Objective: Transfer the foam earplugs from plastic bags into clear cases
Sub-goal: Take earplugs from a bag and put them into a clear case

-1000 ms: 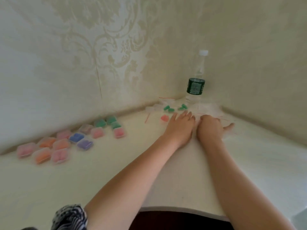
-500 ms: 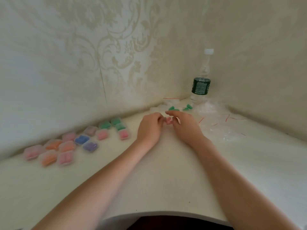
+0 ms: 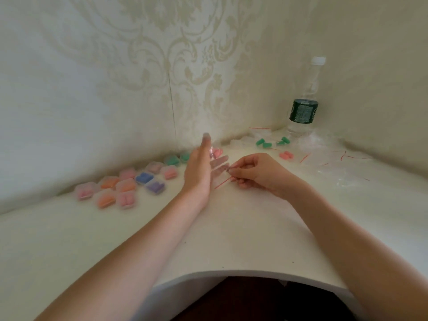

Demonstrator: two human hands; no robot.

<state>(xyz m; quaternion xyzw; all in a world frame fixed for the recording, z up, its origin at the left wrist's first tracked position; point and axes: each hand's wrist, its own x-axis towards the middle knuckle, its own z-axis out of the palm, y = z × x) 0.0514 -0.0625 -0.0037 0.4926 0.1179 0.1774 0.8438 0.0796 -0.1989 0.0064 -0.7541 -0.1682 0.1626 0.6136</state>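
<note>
A: What is the right hand (image 3: pixel 257 173) doing?

B: It pinches the red-striped edge of a small clear bag (image 3: pixel 221 176) just above the table (image 3: pixel 231 239). The left hand (image 3: pixel 199 169) stands on its edge with straight fingers that lie behind the bag, so it grips nothing.

A: Where are the earplugs?

B: A pink pair (image 3: pixel 216 152) shows at the far end of the bag, beside the left fingers. It is blurred, so I cannot tell whether it is still inside the bag or already out.

A: How to do this step well?

B: I think the bag mouth must be fully open first. The right hand should keep its pinch on the sealed strip and tip the bag, and the left palm should stay flat under it, because foam is light and rolls easily.

A: And then?

B: The filled cases (image 3: pixel 126 186) lie in a group to the left, near the wall. Some clear ones (image 3: pixel 238 142) appear near the bottle (image 3: pixel 302 112), beside the green plugs (image 3: pixel 264 143), but they are too dim to be sure. One of these would probably be needed.
</note>
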